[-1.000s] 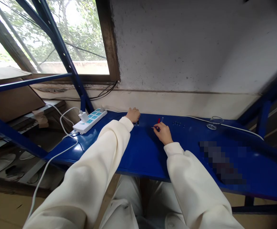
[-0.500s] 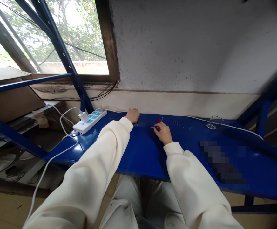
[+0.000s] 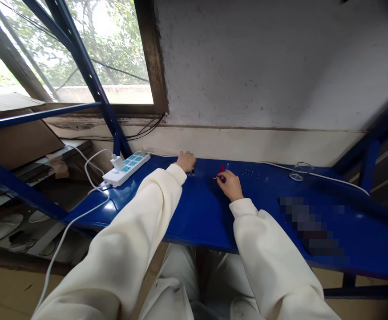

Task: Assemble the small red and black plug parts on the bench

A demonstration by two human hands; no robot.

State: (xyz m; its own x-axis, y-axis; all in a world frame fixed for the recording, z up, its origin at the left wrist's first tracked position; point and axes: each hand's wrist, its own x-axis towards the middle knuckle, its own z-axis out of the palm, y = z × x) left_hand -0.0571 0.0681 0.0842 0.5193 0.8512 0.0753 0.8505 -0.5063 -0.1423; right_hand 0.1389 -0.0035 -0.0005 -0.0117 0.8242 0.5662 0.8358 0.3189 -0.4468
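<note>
My left hand (image 3: pixel 186 161) rests curled at the back of the blue metal shelf (image 3: pixel 194 213), closed over a small dark object (image 3: pixel 192 171) that I cannot make out. My right hand (image 3: pixel 231 185) lies a little to the right, fingers pinched on a thin pen-like tool (image 3: pixel 216 178) whose tip points left. A small red piece (image 3: pixel 222 168) stands just behind that hand. Both arms wear cream sleeves.
A white power strip (image 3: pixel 126 167) with a plugged charger and white cable lies at the shelf's left end. A row of tiny dark parts (image 3: pixel 250 172) and a clear round dish (image 3: pixel 297 174) sit to the right. Blue frame posts flank the shelf; a plaster wall stands behind.
</note>
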